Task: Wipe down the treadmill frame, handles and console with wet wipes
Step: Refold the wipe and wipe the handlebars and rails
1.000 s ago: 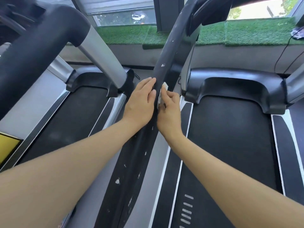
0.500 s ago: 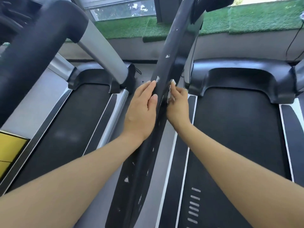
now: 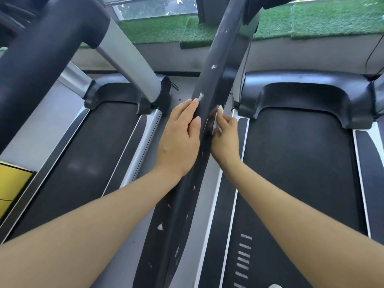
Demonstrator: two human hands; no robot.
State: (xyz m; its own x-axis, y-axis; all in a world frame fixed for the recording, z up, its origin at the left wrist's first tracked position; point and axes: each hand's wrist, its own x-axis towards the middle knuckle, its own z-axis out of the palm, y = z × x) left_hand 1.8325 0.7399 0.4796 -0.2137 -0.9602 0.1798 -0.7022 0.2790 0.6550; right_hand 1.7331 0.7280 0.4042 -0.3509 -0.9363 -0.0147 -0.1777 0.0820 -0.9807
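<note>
**Wiping the worn black handrail, one hand bracing, one hand rubbing**

I see the long black padded handrail [image 3: 209, 84], its coating chipped into pale flecks, running up the middle of the view between two dark treadmill belts. My left hand [image 3: 178, 140] lies flat along its left side, fingers straight and pressed against it, holding nothing. My right hand [image 3: 225, 138] is curled round a small crumpled white wet wipe [image 3: 217, 119], pushing it against the rail's right side. The hands sit level with each other, touching the rail from opposite sides.

I judge the wipe to be limp, damp and very light; it will bunch and slip unless I keep it pinched with fingertips behind it, as now. The rail looks rigid and fixed, so it can take firm pressure, but the flaking surface seems fragile: hard rubbing may lift more chips. I would brace on the sound stretches and rub along its length.
</note>
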